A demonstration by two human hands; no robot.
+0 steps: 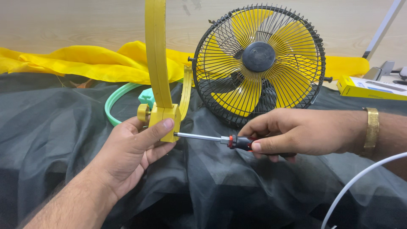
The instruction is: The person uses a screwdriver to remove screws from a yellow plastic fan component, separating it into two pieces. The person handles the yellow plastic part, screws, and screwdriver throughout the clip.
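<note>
My left hand (131,148) grips the square base block of a yellow curved plastic bracket (157,63), which stands upright and runs out of the top of the view. My right hand (292,133) holds a screwdriver (220,139) with a red and black handle. Its metal shaft lies level and its tip meets the right side of the bracket's block, just under my left thumb. Behind the screwdriver stands a small fan (259,63) with yellow blades inside a black wire cage.
A dark grey cloth (55,127) covers the work surface. A green plastic ring (116,99) lies behind my left hand. Crumpled yellow fabric (85,61) runs along the back, a yellow box (371,88) sits at far right, and a white cable (360,178) crosses the lower right.
</note>
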